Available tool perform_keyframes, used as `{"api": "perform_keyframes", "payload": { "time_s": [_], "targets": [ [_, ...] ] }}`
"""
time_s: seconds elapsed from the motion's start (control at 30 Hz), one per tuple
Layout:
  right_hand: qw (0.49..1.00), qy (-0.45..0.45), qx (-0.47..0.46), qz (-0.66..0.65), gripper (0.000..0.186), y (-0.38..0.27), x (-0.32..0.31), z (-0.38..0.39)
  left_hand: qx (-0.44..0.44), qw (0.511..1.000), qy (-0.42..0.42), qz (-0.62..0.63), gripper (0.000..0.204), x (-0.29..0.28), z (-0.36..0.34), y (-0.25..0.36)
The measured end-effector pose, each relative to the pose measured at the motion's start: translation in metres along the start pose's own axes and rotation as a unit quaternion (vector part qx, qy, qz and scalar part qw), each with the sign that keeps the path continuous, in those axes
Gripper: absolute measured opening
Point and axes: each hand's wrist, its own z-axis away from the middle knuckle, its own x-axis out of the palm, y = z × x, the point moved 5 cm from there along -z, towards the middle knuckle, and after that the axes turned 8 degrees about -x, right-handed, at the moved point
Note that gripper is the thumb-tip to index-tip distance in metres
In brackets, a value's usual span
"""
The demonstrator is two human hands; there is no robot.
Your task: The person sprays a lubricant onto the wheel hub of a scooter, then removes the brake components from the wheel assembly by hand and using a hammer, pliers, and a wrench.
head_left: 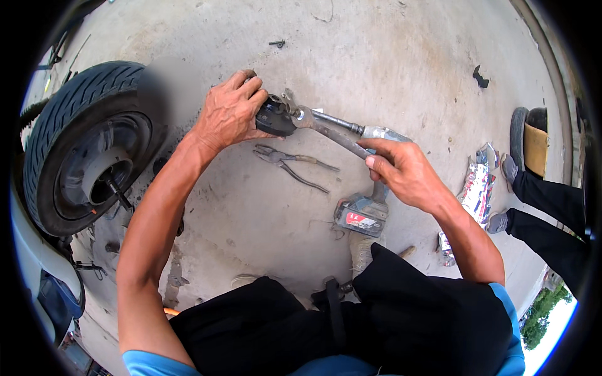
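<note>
My left hand is wrapped round a black rounded part, held above the floor. In my right hand is a worn, grey-brown long-handled tool. Its metal head meets the right side of the black part; the exact kind of head is hard to make out. Under my hands lie pliers with their handles spread. Beyond and partly behind my right hand rests a cordless power tool with a long metal shaft, its battery showing below the hand.
A wheel with a black tyre stands at the left, beside a pale vehicle panel. A small bolt and a black bracket lie farther off. Another person's legs are at the right, near crumpled packaging.
</note>
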Motion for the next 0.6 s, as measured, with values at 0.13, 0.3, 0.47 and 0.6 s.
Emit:
{"api": "perform_keyframes", "payload": {
  "time_s": [0.13, 0.3, 0.47, 0.6],
  "targets": [
    [0.997, 0.055, -0.048, -0.017, 0.035, 0.014, 0.018, 0.005, -0.090, 0.993, -0.060, 0.041, 0.061, 0.010, 0.001, -0.006],
    [0.932, 0.266, -0.040, -0.243, 0.039, 0.008, 0.015, -0.015, -0.032, 0.997, -0.024, 0.069, 0.047, 0.014, 0.000, 0.026],
    [0.984, 0.121, -0.042, -0.123, 0.041, 0.014, 0.015, -0.011, -0.111, 0.970, -0.029, 0.214, 0.043, 0.015, 0.032, -0.002],
    [0.991, 0.082, -0.002, -0.103, 0.042, 0.027, 0.007, 0.021, -0.106, 0.961, -0.021, 0.254, 0.046, 0.013, 0.021, 0.009]
  ]
}}
